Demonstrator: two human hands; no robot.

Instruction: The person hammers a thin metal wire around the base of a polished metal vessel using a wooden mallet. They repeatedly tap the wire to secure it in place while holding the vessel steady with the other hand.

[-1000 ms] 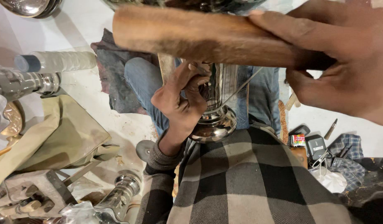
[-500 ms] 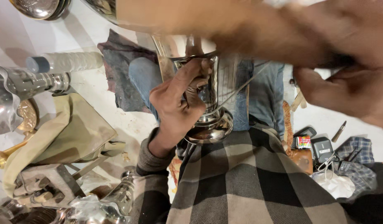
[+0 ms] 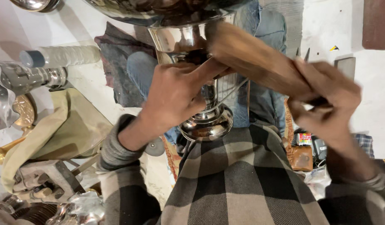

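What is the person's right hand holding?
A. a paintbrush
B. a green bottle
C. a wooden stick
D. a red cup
C: the right hand is wrapped around a thick brown wooden stick that reaches up to the shiny metal vase, while the left hand grips the vase's stem.

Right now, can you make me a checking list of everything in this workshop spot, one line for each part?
Surface: pale floor, partly bare.
Job's things: shiny metal vessel with round foot, upright on the lap; wooden mallet, blurred, against its stem.
Clutter: olive cloth, dark rag, metal fittings, grey clamp, small packets.
Grippers: left hand grips the vessel's stem; right hand holds the mallet.
Cables: a thin wire beside the stem.
Surroundings: checked shawl and jeans of the person.
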